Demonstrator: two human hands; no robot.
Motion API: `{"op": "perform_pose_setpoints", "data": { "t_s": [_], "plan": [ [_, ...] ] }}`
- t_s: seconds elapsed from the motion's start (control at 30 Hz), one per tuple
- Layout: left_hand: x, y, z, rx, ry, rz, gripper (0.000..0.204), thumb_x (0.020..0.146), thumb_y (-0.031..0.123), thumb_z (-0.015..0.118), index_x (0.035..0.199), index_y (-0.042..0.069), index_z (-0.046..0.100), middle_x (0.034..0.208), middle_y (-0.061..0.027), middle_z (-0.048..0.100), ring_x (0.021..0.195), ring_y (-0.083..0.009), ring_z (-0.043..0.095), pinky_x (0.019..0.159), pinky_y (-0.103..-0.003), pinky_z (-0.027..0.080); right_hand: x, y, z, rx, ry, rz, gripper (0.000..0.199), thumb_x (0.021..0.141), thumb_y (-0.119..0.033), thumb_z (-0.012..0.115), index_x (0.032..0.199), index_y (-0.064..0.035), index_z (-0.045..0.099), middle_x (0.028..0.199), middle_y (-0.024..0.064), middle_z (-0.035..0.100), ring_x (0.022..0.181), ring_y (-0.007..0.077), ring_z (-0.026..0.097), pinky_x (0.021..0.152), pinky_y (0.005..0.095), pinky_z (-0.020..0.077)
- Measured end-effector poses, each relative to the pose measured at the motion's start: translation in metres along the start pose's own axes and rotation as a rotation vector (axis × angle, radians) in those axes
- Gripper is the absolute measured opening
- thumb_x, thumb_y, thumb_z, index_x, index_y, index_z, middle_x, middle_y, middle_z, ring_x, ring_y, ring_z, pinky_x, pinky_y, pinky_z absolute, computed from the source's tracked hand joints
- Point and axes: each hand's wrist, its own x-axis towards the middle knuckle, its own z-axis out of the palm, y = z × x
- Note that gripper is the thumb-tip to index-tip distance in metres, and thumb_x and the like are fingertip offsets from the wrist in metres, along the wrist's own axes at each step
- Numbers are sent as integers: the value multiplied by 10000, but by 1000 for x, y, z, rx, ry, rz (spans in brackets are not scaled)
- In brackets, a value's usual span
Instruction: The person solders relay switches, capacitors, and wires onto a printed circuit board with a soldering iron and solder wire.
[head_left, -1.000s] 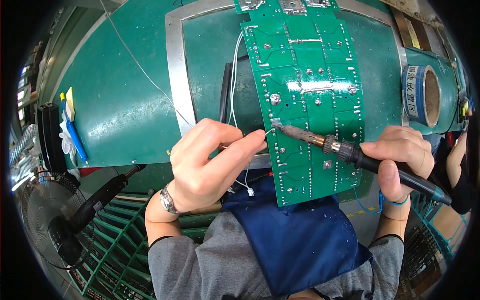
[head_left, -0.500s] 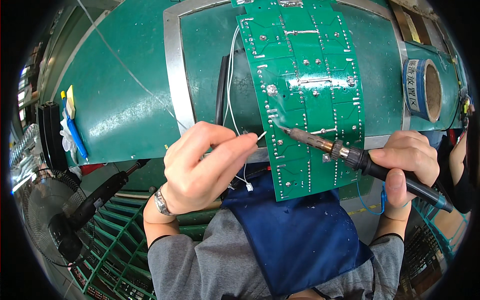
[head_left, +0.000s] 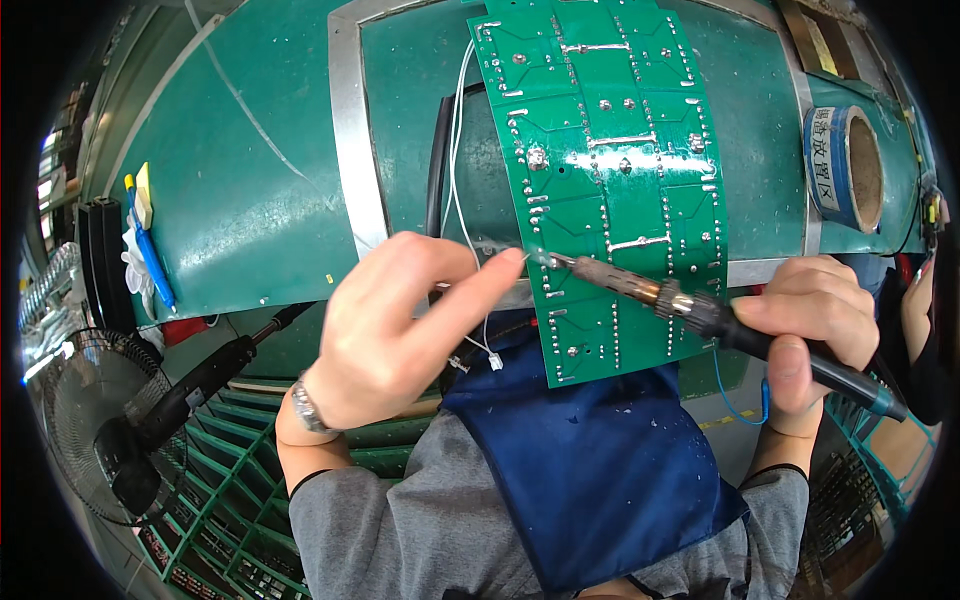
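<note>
A long green circuit board (head_left: 620, 200) lies solder side up, its near end overhanging the bench edge above my lap. My right hand (head_left: 815, 325) grips the black handle of a soldering iron (head_left: 690, 305). The iron's tip meets a row of pads by the board's left edge, where faint smoke rises. My left hand (head_left: 385, 325) is closed in a pinch at that edge, close to the tip. Between its fingers is thin solder wire (head_left: 255, 120), which comes down from the upper left. White leads (head_left: 455, 160) with a small white connector (head_left: 495, 362) hang beside the board.
A metal frame (head_left: 350, 130) borders the green bench (head_left: 240, 190). At right stands a roll of blue-and-white tape (head_left: 845, 170). A blue pen (head_left: 152, 265) lies far left, above a black fan (head_left: 120, 430). Green racks (head_left: 230, 480) are below. Another person's arm (head_left: 915, 310) shows at far right.
The board has shifted slightly away from me. My left fingertips have moved a little up along its edge, and the iron's tip has come closer to them.
</note>
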Motion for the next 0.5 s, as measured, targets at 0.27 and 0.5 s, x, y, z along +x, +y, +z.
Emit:
{"op": "perform_pose_setpoints", "data": {
  "t_s": [0.27,0.5],
  "plan": [
    [-24,31,0,-190,39,-56,288,588,63,810,869,69,749,695,13,560,525,-120,535,441,-251,412,-17,-5,4,14,53,19,222,835,-227,644,801,-15,700,613,68,656,443,169,581,441,261,454],
    [-29,30,20,-61,257,-309,314,630,7,837,924,53,736,733,-31,549,574,-126,553,483,-245,439,-15,-1,9,53,-23,-37,157,793,-133,658,859,2,701,629,78,657,456,182,592,449,276,469]
  ]
}}
